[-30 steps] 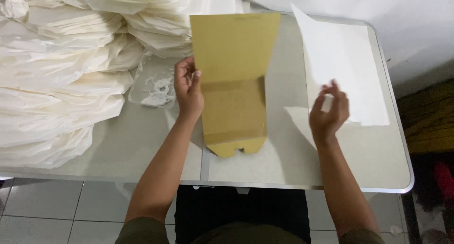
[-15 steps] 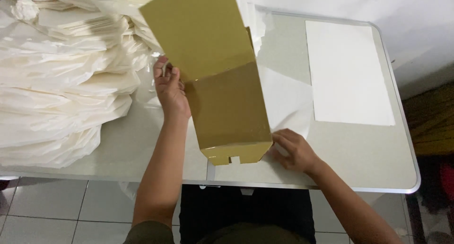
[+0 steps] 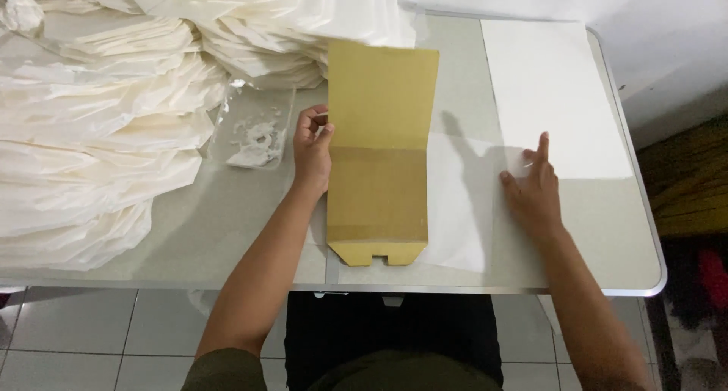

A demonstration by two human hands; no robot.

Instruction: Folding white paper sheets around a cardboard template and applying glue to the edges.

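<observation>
A flat brown cardboard piece point(image 3: 378, 163) with a fold across its middle lies on the grey table point(image 3: 591, 232), its notched end at the near edge. My left hand point(image 3: 312, 147) grips its left edge at the fold, and the upper flap stands raised. Under the cardboard's right side lies a thin translucent white sheet point(image 3: 455, 201). My right hand point(image 3: 532, 188) rests flat on that sheet's right edge, fingers spread, holding nothing.
Large stacks of folded white paper point(image 3: 114, 118) fill the table's left and back. A small clear plastic bag point(image 3: 256, 137) lies beside my left hand. A white sheet stack point(image 3: 553, 95) sits at the back right. Tiled floor lies below.
The cardboard has swung back from tilted to straight. My right hand left the cardboard's near corner and moved right onto the thin sheet.
</observation>
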